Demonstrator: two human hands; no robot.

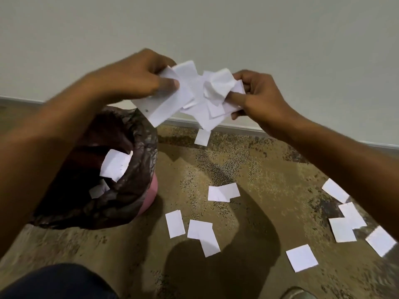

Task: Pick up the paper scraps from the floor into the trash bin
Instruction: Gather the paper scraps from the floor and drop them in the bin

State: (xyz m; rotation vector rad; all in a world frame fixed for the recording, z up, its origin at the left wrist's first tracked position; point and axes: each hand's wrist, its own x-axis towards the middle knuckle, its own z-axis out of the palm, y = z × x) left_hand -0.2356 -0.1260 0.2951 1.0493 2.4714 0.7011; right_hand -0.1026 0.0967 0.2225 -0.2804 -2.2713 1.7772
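Paper scraps on floor: about ten loose pieces left, flat, white, squarish or oblong, thin and limp; some overlapping in pairs, spread from centre to right edge.
Carpet: short pile, mottled tan and dark speckle; scraps lying flat on it, easy to pinch by an edge, by the look of it.
Trash bin: pink wall, lined with dark crinkled plastic bag, glossy; on the left, just beside the nearest scraps.
Scraps in bin: at least two white pieces inside, one resting against the liner.
Held bundle: handful of gathered scraps, some crumpled, raised above floor, right of the bin mouth, not yet dropped.
Left hand: clamped on left side of bundle.
Right hand: pinching right side of bundle.
Lone scrap: by the skirting, farthest out.
Progress: judged under half done.
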